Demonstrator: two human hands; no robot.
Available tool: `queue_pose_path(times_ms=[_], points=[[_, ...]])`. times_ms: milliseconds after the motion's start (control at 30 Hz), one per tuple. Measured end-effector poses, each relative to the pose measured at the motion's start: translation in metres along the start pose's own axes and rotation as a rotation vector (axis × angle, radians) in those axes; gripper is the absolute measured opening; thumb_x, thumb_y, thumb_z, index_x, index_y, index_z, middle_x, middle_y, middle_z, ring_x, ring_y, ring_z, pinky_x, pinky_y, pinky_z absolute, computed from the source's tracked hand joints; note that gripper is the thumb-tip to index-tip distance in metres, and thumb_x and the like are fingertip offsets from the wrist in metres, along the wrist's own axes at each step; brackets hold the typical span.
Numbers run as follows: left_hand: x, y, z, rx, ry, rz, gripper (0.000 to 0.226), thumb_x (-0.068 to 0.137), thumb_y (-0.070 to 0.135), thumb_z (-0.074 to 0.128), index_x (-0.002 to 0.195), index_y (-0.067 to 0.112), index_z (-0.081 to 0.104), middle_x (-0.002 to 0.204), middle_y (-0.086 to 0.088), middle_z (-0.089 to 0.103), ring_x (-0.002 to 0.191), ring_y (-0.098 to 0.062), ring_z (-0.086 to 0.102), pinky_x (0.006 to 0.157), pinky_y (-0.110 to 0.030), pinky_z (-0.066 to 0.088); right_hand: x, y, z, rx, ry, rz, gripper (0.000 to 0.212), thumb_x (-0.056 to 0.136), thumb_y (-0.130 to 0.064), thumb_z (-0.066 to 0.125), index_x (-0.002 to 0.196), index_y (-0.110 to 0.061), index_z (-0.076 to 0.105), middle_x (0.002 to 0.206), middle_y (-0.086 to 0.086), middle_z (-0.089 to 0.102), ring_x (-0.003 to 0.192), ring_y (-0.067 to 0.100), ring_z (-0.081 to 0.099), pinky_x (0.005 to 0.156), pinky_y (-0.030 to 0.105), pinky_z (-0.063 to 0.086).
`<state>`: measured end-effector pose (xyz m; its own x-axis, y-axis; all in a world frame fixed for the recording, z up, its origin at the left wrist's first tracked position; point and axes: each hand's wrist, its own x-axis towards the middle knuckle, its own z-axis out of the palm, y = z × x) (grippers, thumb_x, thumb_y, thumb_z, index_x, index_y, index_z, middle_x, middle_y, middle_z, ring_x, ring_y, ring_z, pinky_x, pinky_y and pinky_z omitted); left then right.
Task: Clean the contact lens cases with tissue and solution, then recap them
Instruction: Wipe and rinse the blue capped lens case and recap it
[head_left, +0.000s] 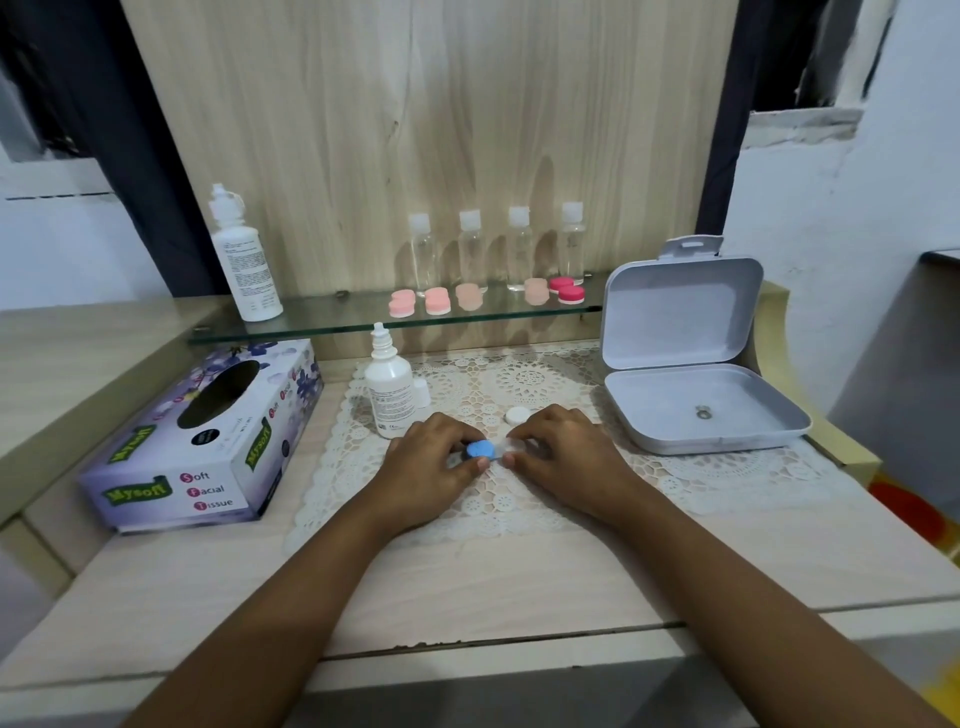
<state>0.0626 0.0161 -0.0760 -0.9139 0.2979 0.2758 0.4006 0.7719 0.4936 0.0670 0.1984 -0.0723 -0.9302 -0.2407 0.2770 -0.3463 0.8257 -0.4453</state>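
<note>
Pale wood surface (519, 587) under a lace mat (493, 514) carries the contact lens case (488, 450), mostly hidden by fingers. Its blue-capped end is pinched by the left hand (431, 462), its clear end (blurred) by the right hand (561, 457); a white cap (518, 415) lies just behind.

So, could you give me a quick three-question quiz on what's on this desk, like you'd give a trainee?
1. How many small clear bottles stand on the glass shelf?
2. True or false: the grey box lies open.
3. The left hand grips: A. a blue cap; B. a tissue; C. a bottle.
Key: 1. four; 2. true; 3. A.
</note>
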Motion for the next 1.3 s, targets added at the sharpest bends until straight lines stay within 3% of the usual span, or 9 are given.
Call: queue_pose_path(times_ms=[400, 567, 733, 867, 1000, 1100, 1233, 1300], points=[[-0.002, 0.001, 0.001, -0.031, 0.033, -0.008, 0.019, 0.087, 0.036, 0.061, 0.104, 0.03, 0.064, 0.103, 0.012, 0.056, 0.103, -0.011, 0.05, 0.096, -0.038, 0.04, 0.001, -0.001, 0.0, 0.034, 0.02, 0.031, 0.036, 0.085, -0.046, 0.057, 0.115, -0.027, 0.062, 0.115, -0.002, 0.057, 0.112, 0.017, 0.047, 0.097, 0.039, 0.038], [-0.001, 0.0, 0.002, -0.034, 0.036, -0.004, 0.018, 0.086, 0.036, 0.061, 0.103, 0.03, 0.065, 0.101, 0.012, 0.056, 0.102, -0.012, 0.05, 0.095, -0.039, 0.041, 0.007, 0.0, -0.002, 0.158, 0.132, 0.097, 0.032, 0.093, -0.031, 0.05, 0.122, -0.019, 0.059, 0.119, 0.006, 0.059, 0.107, 0.017, 0.053, 0.088, 0.028, 0.039], [-0.002, 0.0, 0.001, -0.04, 0.032, -0.003, 0.019, 0.087, 0.034, 0.061, 0.105, 0.029, 0.065, 0.103, 0.01, 0.057, 0.103, -0.014, 0.05, 0.095, -0.04, 0.04, 0.018, 0.009, 0.005, -0.001, 0.113, 0.07, 0.043, 0.092, -0.009, 0.041, 0.132, -0.021, 0.051, 0.136, 0.006, 0.05, 0.12, 0.03, 0.047, 0.1, 0.035, 0.038], [-0.002, 0.001, 0.001, -0.041, 0.034, -0.005, 0.019, 0.087, 0.033, 0.06, 0.105, 0.029, 0.065, 0.103, 0.01, 0.057, 0.103, -0.014, 0.05, 0.095, -0.041, 0.04, 0.021, 0.013, 0.009, -0.155, -0.016, 0.045, 0.043, 0.093, -0.015, 0.039, 0.132, -0.031, 0.049, 0.145, -0.002, 0.041, 0.126, 0.032, 0.04, 0.101, 0.041, 0.035], [-0.002, 0.001, 0.001, -0.038, 0.032, -0.01, 0.019, 0.087, 0.034, 0.06, 0.104, 0.029, 0.065, 0.101, 0.011, 0.056, 0.103, -0.013, 0.05, 0.095, -0.04, 0.04, 0.019, 0.009, 0.004, -0.031, 0.089, 0.005, 0.024, 0.092, -0.018, 0.052, 0.11, -0.015, 0.068, 0.115, 0.006, 0.065, 0.108, 0.028, 0.056, 0.094, 0.035, 0.04], [-0.003, 0.002, 0.001, -0.032, 0.034, -0.012, 0.019, 0.087, 0.034, 0.06, 0.105, 0.029, 0.065, 0.102, 0.011, 0.056, 0.102, -0.013, 0.049, 0.095, -0.039, 0.04, 0.015, 0.005, -0.001, 0.052, 0.127, 0.046, 0.019, 0.087, -0.015, 0.059, 0.103, -0.011, 0.069, 0.109, 0.006, 0.068, 0.102, 0.023, 0.058, 0.091, 0.03, 0.038], [-0.003, 0.002, 0.001, -0.024, 0.033, -0.008, 0.019, 0.087, 0.034, 0.06, 0.105, 0.029, 0.065, 0.102, 0.01, 0.056, 0.103, -0.013, 0.048, 0.095, -0.038, 0.039, 0.013, 0.005, 0.0, 0.097, 0.153, 0.072, 0.013, 0.084, -0.015, 0.063, 0.096, -0.011, 0.068, 0.1, 0.008, 0.067, 0.089, 0.019, 0.056, 0.07, 0.021, 0.031], [-0.003, 0.002, 0.001, -0.019, 0.032, -0.006, 0.019, 0.087, 0.034, 0.06, 0.105, 0.029, 0.065, 0.102, 0.01, 0.056, 0.103, -0.014, 0.048, 0.096, -0.038, 0.039, 0.011, 0.003, -0.002, 0.152, 0.167, 0.086, 0.017, 0.084, -0.016, 0.063, 0.1, -0.012, 0.067, 0.101, 0.006, 0.065, 0.087, 0.015, 0.054, 0.071, 0.021, 0.034]])
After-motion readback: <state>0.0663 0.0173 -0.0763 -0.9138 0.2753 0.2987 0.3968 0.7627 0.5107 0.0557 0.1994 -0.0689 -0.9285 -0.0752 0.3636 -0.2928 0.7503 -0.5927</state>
